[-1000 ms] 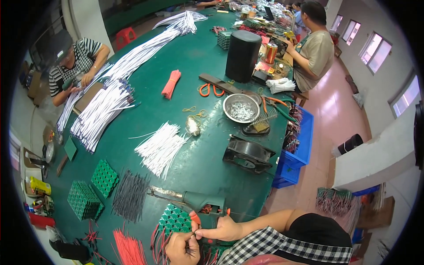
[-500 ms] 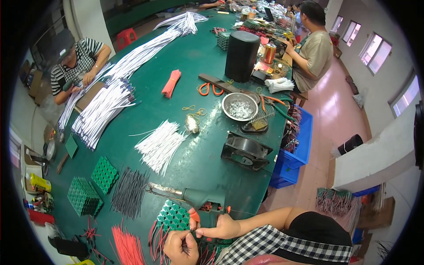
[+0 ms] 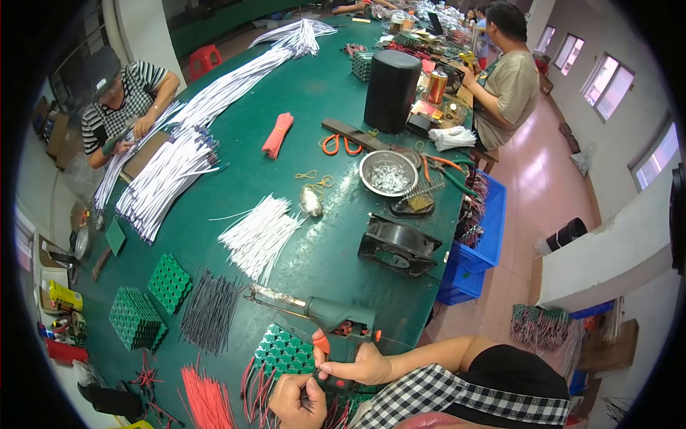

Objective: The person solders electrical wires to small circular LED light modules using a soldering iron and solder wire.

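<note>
My right hand is closed around the handle of a green soldering gun, which has an orange trigger and points left. My left hand is closed too, its fingertips pinched together against my right thumb. Something small and dark shows between the fingertips, too small to make out. Just beyond my left hand lies a green circuit board panel with round cells and red and black wires at its near side. A bundle of red wires sits to the left, with black wires farther up.
White wires, a metal bowl and a black fan lie ahead. Stacked green panels stand left. Blue crates are beyond the table's right edge. One co-worker works at far left, another at far right.
The soldering gun and both my hands have shifted slightly to the right. The co-worker at far left has moved the hand holding a tool a little.
</note>
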Action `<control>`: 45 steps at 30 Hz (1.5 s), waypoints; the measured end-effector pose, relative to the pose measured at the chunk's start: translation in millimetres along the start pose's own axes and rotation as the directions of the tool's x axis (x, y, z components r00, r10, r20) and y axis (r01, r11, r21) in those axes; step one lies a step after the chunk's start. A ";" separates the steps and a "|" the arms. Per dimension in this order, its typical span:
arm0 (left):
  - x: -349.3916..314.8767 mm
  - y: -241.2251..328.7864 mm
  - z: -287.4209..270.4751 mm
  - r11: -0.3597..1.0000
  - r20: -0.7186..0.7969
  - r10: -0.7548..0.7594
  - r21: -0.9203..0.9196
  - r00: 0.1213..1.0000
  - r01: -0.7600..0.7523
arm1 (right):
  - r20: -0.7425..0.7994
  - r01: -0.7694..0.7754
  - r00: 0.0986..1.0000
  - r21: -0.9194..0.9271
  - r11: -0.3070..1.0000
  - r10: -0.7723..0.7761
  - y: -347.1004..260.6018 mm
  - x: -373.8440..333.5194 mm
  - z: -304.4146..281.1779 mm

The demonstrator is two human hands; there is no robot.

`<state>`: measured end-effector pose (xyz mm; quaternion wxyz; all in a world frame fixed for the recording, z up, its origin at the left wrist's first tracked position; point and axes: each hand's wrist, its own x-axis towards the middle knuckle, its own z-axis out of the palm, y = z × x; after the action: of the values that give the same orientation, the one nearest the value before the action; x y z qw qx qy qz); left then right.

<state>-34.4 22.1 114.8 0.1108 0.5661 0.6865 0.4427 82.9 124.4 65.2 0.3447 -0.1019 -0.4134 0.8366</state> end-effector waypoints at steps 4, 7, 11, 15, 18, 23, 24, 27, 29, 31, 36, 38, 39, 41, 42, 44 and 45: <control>0.2 -0.6 0.4 1.000 -0.013 0.027 0.015 1.000 -0.027 | 0.013 -0.025 1.000 0.020 0.999 0.025 -1.9 1.5 1.4; -0.1 -0.2 0.1 1.000 -0.014 0.024 0.017 1.000 -0.024 | 0.022 -0.012 1.000 0.031 0.999 0.012 -1.3 1.4 0.6; -2.8 0.9 -0.4 1.000 -0.040 0.008 0.006 0.999 -0.008 | 0.022 -0.002 1.000 0.024 1.000 0.001 -2.2 1.3 0.4; -4.9 4.3 -2.3 0.999 -0.044 -0.032 -0.001 0.999 0.032 | 0.013 -0.002 1.000 0.008 1.000 0.002 -5.0 -2.6 2.7; -5.8 5.5 -0.6 1.000 -0.042 0.012 0.019 0.999 -0.011 | -0.007 0.008 1.000 0.012 1.000 -0.008 -3.2 -6.5 2.9; -6.1 -3.7 -6.5 0.966 -0.050 0.146 0.222 0.988 -0.131 | -0.034 -0.060 0.998 0.005 0.998 0.060 -5.9 -7.7 8.8; 2.4 -8.4 -8.6 0.964 -0.010 0.171 0.210 0.985 -0.165 | -0.070 -0.011 0.998 -0.063 0.998 0.007 -4.3 -7.6 3.9; 19.1 -18.8 -19.2 0.954 -0.055 0.192 0.244 0.980 -0.173 | -0.068 0.075 0.995 -0.026 0.997 -0.077 -3.8 1.0 -6.8; 24.0 -35.4 -24.1 0.943 -0.156 0.216 0.288 0.964 -0.164 | -0.104 0.058 0.993 0.017 0.998 -0.056 -3.2 6.0 -8.5; 18.1 -49.4 -33.3 0.948 -0.208 0.104 0.317 0.973 -0.033 | -0.093 0.017 0.996 0.030 0.999 -0.014 -4.6 7.4 -7.8; -1.5 -83.4 -43.1 0.855 -0.332 -0.196 0.403 0.923 0.327 | -0.078 -0.212 0.976 -0.090 0.973 0.205 -13.0 1.2 -13.6; -6.9 -87.3 -46.8 0.841 -0.356 -0.241 0.388 0.903 0.377 | -0.073 -0.261 0.965 -0.124 0.957 0.253 -13.5 -4.9 -18.4; -7.3 -86.5 -45.5 0.864 -0.353 -0.270 0.321 0.896 0.387 | -0.050 -0.265 0.964 -0.192 0.945 0.261 -14.4 -8.1 -22.7; -8.6 -87.5 -41.6 0.896 -0.334 -0.285 0.239 0.898 0.373 | -0.035 -0.274 0.961 -0.288 0.918 0.276 -15.6 -13.0 -24.6; -7.8 -87.1 -39.0 0.894 -0.334 -0.296 0.233 0.895 0.382 | -0.037 -0.284 0.958 -0.290 0.914 0.286 -15.6 -14.6 -26.6; -4.9 -85.3 -34.1 0.914 -0.285 -0.267 0.227 0.920 0.335 | -0.039 -0.334 0.942 -0.224 0.916 0.333 -15.3 -18.0 -31.6; -3.8 -88.0 -33.6 0.911 -0.277 -0.248 0.258 0.928 0.321 | -0.040 -0.340 0.939 -0.223 0.913 0.340 -15.7 -16.8 -29.4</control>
<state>-114.8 5.4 68.6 0.0043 0.4121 0.8293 0.3774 116.5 138.2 56.5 0.1800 -0.2110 -0.4820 0.8311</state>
